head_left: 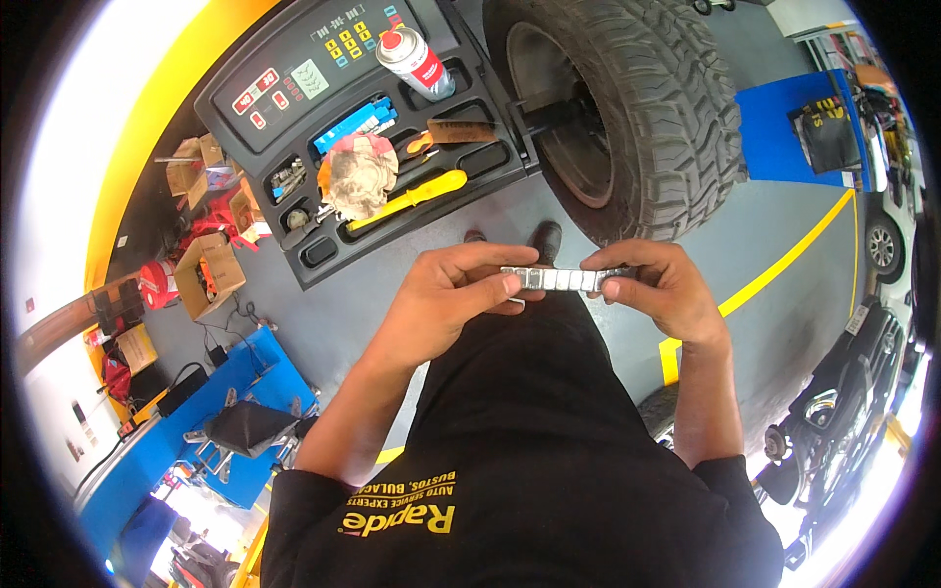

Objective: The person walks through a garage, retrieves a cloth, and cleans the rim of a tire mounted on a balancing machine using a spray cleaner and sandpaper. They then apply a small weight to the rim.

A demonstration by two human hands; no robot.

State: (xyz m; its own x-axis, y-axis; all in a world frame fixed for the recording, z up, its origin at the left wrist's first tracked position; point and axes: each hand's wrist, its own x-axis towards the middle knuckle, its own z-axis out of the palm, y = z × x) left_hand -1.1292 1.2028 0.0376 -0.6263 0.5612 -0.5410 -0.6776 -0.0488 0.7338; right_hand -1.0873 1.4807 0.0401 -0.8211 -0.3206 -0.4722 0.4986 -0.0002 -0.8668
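Head view: you have a slotted black console ahead to your left, just beside a big, deeply treaded tyre. Your left hand is curled, thumb and fingers pinching 1 end of a silver segmented strip; your right hand pinches the other end likewise. It spans the 2 hands, nearly level.

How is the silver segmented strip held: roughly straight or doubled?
Roughly straight: the strip shows segments aligned between left hand and right hand.

Open cardboard box at left; red-topped can in a black tray; dark car, right.
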